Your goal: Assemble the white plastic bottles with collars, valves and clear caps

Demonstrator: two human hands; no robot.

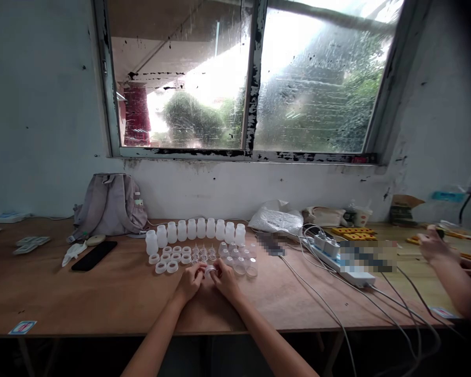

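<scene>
My right hand has its fingers closed round a translucent bottle collar ring, just above the table. Close beside it, my left hand has its fingers curled together near the ring's left side; whatever is between those fingertips is hidden. Right behind my hands lie several clear silicone teats. More collar rings are grouped left of the teats, and clear domed caps stand to the right. A curved row of frosted baby bottles stands upright behind all these small parts.
On the left of the wooden table are a black phone and a grey backpack. A white power strip with trailing cables lies right. At the far right, another person's hand is near yellow pieces.
</scene>
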